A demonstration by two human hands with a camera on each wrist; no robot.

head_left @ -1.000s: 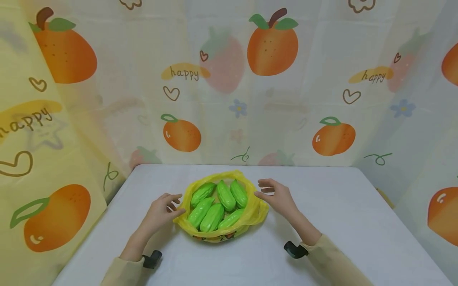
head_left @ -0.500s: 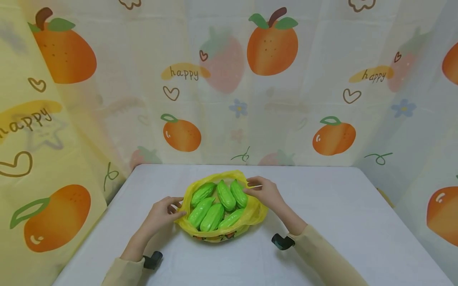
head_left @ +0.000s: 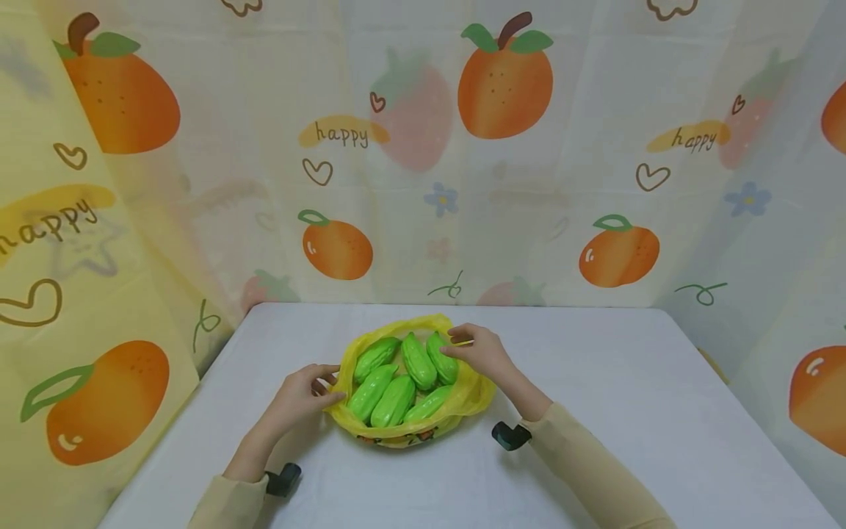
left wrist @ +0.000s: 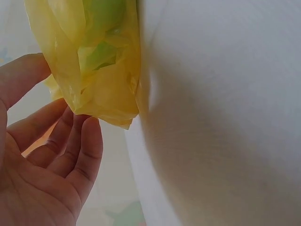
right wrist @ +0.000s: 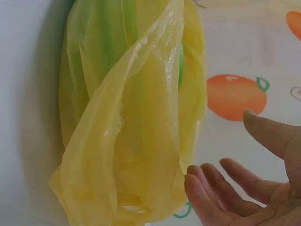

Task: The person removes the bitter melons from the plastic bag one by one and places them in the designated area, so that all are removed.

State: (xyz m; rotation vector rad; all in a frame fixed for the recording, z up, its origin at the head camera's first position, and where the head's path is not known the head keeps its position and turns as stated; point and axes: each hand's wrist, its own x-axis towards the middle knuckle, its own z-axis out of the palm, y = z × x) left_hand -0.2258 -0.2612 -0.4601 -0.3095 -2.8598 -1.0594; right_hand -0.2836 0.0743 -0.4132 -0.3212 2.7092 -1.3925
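A yellow plastic bag (head_left: 474, 393) lies spread in a round bowl shape on the table, its mouth upward. Several glossy green bitter melons (head_left: 393, 402) with ridged skins lie inside. My left hand (head_left: 300, 397) is at the bag's left edge; in the left wrist view its fingertips (left wrist: 91, 128) touch the yellow film, loosely bent. Over the right rim hovers my right hand (head_left: 485, 353), fingertips close to the upper right bitter melon (head_left: 440, 358). In the right wrist view, thumb and fingers (right wrist: 202, 197) stand apart with nothing between them.
The white table (head_left: 595, 411) extends on both sides of the bag. A fruit-printed curtain (head_left: 529, 198) hangs behind and at both sides. A black wrist camera (head_left: 284, 480) sits by the left cuff, another camera (head_left: 511, 436) by the right.
My right hand has moved left and slightly away from me, from beside the bag to over its right rim. The left hand stays nearly still; bag and bitter melons look unmoved.
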